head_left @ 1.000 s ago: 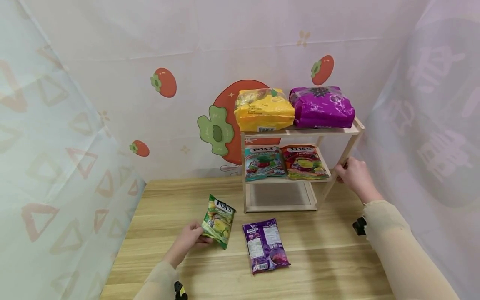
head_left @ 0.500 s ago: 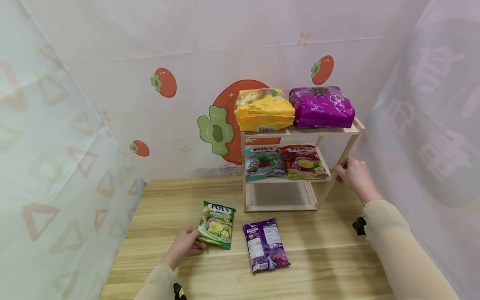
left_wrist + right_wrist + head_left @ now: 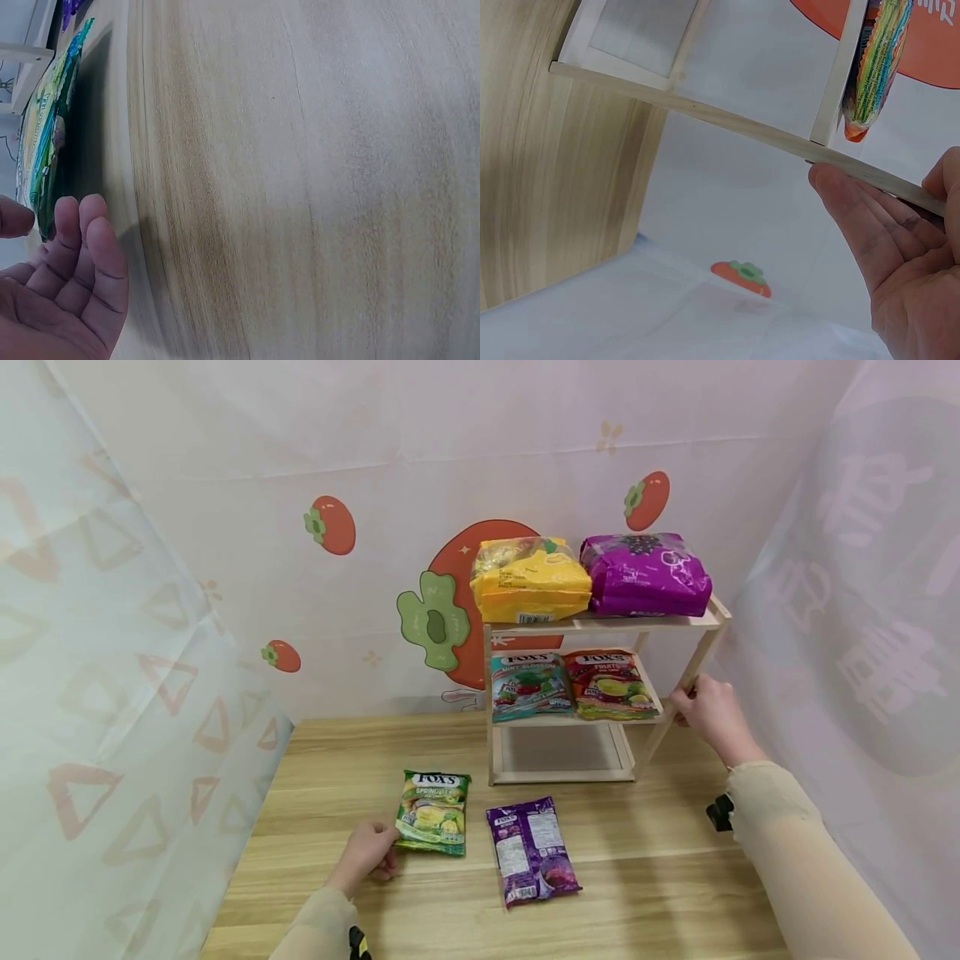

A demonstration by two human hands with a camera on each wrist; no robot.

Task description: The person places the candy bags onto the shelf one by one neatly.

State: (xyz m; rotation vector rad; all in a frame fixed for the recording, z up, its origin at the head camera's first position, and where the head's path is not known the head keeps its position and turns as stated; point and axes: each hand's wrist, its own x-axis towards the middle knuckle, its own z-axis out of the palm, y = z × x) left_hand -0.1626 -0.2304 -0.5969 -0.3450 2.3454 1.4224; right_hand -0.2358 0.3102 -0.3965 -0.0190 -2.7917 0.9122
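Note:
My left hand (image 3: 367, 852) pinches the lower left corner of a green Fox's candy bag (image 3: 432, 814) low over the table. In the left wrist view, the edge of that candy bag (image 3: 46, 150) sits between the thumb and fingers. My right hand (image 3: 711, 714) grips the right front post of a small wooden shelf rack (image 3: 600, 625). Seen from the right wrist, its fingers and thumb are around the post (image 3: 742, 136). A purple candy bag (image 3: 532, 852) lies back side up on the table, to the right of the green one.
On the rack's top shelf are a yellow bag (image 3: 531, 581) and a purple bag (image 3: 645, 575). Its middle shelf bears a teal candy bag (image 3: 529, 687) and a red candy bag (image 3: 609, 685). A printed cloth (image 3: 225, 443) surrounds the wooden table (image 3: 337, 777).
The green bag has turned upright to face me and come down toward the table. My left hand has shifted slightly left and down to its corner. The right hand stays on the rack.

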